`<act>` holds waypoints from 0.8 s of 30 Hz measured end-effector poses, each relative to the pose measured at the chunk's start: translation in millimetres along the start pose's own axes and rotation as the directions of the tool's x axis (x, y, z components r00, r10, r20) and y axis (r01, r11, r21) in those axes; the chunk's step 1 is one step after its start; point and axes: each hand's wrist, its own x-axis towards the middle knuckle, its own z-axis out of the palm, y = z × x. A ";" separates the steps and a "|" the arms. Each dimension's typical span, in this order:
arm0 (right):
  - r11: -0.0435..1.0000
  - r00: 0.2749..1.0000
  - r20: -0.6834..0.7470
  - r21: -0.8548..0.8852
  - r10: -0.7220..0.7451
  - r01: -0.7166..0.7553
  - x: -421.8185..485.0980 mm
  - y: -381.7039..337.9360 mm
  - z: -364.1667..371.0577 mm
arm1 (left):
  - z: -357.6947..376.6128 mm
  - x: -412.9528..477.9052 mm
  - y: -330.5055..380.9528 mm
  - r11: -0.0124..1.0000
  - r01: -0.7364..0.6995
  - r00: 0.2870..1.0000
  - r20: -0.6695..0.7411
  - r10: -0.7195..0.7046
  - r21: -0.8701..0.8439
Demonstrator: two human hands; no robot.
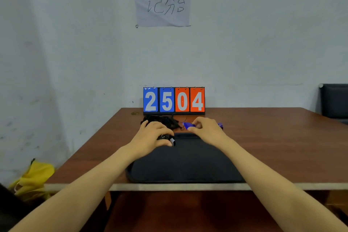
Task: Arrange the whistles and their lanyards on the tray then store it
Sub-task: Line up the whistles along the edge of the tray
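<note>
The dark tray [188, 164] lies at the near edge of the brown table [273, 137]. The left hand [152, 135] curls round what looks like a black whistle [172, 141], its pale tip over the tray's far rim. The right hand [207, 130] pinches a blue whistle [188, 125] just beyond the tray, beside the tangled black lanyards [163, 119].

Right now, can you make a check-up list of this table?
Surface: brown table, black tray at its near edge.
Job's things: tangled black lanyards beyond the tray; blue whistle; second blue whistle further right.
Clutter: scoreboard reading 2504.
Hands: left hand grips a black whistle; right hand pinches the blue whistle.
Cables: nothing seen.
Surroundings: wall notice, yellow bag on the floor, black chair.
</note>
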 end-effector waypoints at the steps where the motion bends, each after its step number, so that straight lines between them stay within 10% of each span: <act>1: 1.000 1.000 0.012 0.001 0.007 -0.007 -0.6 0.8 5.5 | 2.2 -2.1 -1.2 1.000 0.011 1.000 0.028 -0.011 -0.003; 16: 0.986 0.997 0.036 0.145 0.073 -0.077 12.1 7.3 30.4 | 2.5 10.7 -6.6 0.992 0.125 0.986 -0.112 -0.125 -0.004; 24: 0.978 0.997 0.058 0.199 0.048 -0.059 6.5 18.6 32.2 | 9.4 22.2 -1.5 0.993 0.100 0.994 0.044 -0.103 0.069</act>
